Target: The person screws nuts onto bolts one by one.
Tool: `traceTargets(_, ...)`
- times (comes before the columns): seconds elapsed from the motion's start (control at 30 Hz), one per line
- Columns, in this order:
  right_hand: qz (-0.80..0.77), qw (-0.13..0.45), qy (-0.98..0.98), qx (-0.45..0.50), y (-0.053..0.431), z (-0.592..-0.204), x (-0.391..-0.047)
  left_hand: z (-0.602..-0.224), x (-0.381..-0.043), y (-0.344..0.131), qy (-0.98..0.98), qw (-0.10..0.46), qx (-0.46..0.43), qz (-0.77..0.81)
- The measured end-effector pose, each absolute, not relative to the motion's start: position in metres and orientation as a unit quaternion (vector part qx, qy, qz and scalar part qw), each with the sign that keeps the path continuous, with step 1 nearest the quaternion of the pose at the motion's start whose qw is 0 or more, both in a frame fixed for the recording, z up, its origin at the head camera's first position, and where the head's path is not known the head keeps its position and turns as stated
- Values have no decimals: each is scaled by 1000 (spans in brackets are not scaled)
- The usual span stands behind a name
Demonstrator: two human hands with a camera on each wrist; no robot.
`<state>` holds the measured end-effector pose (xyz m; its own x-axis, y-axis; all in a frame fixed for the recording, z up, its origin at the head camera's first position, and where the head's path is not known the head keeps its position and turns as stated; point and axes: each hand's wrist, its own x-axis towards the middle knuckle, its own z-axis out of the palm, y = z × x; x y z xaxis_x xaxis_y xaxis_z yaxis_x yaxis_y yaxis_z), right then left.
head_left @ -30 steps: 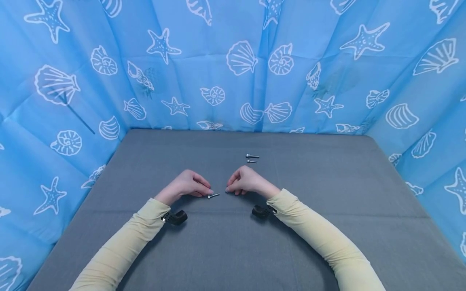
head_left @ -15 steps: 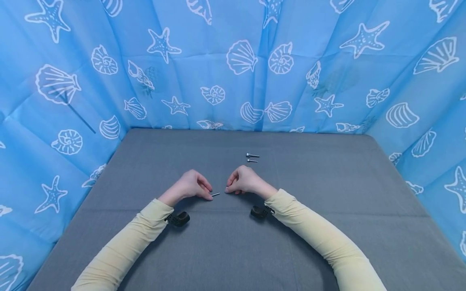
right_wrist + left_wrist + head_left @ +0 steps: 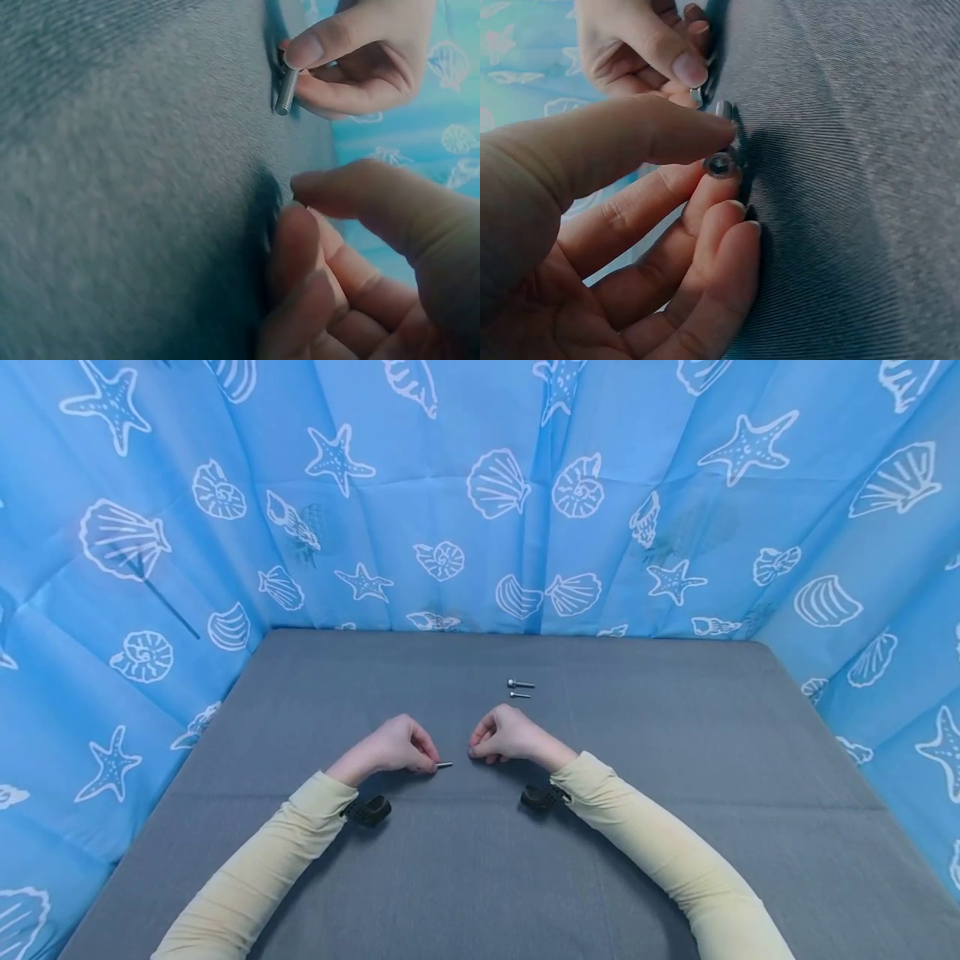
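Between thumb and fingertips, my left hand (image 3: 397, 745) pinches a silvery socket-head bolt (image 3: 446, 765) close over the grey cloth. Its hex-socket head (image 3: 720, 166) faces back toward the left palm. The threaded end (image 3: 286, 94) points out toward the other hand. A short gap to the right, my right hand (image 3: 506, 733) holds thumb and forefinger together on a small silvery metal piece (image 3: 697, 96), mostly hidden by the fingertips. Only a thin dark edge of that piece shows in the right wrist view.
Two more bolts lie side by side beyond the right hand, a larger one (image 3: 521, 684) and a smaller one (image 3: 521, 695). Grey cloth (image 3: 480, 877) covers the table. A blue shell-patterned curtain (image 3: 450, 485) stands along the back and sides.
My left thumb and fingers have closed over the bolt's head, which showed one second ago; now only the shaft's end sticks out in the head view. The right hand has barely moved.
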<state>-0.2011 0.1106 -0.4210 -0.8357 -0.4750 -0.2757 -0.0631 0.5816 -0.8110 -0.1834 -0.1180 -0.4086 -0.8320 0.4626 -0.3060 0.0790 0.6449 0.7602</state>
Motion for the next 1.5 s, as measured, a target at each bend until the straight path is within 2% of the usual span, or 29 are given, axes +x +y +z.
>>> traceTargets(0.2, -463, 264, 832, -155, 123, -420, -204, -410, -188, -114, 820, 288, 142, 473)
traceTargets(0.4, -533, 253, 792, -155, 140, -416, -207, -405, -192, -105, 738, 322, 109, 583)
traceTargets(0.7, -640, 252, 715, -124, 163, -404, -211, -389, -201, -88, 692, 295, 87, 654)
traceTargets(1.13, -755, 226, 609, -95, 173, -396, -207, -379, -207, -56, 683, 249, 76, 682)
traceTargets(1.3, -770, 213, 594, -98, 175, -397, -207, -377, -208, -51, 673, 242, 61, 696)
traceTargets(1.5, -744, 172, 637, -105, 180, -395, -206, -374, -209, -45, 665, 232, 48, 708)
